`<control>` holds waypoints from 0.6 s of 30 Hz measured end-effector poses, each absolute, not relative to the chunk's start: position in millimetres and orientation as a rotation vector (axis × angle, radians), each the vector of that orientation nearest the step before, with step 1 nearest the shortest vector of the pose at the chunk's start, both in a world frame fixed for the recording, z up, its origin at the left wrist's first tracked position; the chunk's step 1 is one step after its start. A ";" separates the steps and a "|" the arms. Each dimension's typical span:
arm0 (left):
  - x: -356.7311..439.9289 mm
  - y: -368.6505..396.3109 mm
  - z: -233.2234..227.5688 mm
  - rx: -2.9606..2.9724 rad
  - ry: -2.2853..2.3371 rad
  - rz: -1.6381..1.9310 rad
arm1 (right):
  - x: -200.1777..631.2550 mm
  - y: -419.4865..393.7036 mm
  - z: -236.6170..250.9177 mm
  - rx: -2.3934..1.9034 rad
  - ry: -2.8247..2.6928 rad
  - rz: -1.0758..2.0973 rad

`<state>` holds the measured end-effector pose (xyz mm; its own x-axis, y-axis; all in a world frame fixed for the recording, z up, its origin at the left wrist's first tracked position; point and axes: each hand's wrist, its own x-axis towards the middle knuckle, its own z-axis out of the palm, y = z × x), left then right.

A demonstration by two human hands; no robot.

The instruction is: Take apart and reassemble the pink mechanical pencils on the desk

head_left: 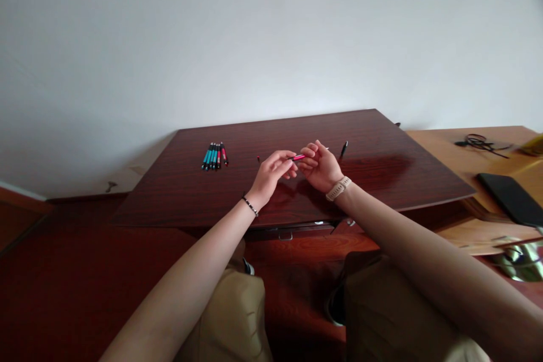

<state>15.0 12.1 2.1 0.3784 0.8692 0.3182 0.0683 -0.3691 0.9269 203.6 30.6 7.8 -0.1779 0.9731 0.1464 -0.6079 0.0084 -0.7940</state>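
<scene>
Above the middle of the dark wooden table point(169, 192), my left hand point(275, 172) pinches one end of a pink pen point(299, 157). My right hand point(320, 167), palm turned up, has its fingers closed on the pen's other end. Both ends of the pen are partly covered by fingers. A small red-and-black piece point(258, 158) lies on the table left of my left hand, too small to name. Just beyond my right hand rests a black pen part point(344, 149). Farther left, several blue and pink pens point(215, 155) lie side by side.
A lighter wooden table point(441, 147) adjoins on the right. On it are a coiled black cable point(477, 142), a black phone-like slab point(511, 198) and a yellow object point(533, 146) at the frame's edge. Below the dark table's front edge is a drawer handle point(285, 236). A white wall rises behind.
</scene>
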 end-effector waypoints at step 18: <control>34.1 5.2 8.3 1.072 0.580 1.084 | 205.8 22.3 24.2 -0.356 -0.330 1.810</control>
<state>34.1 5.2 8.3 0.3979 0.9111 0.1078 -0.4152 0.0740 0.9067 205.8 22.3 24.2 -0.2520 0.9652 -0.0700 -0.8784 -0.2585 -0.4021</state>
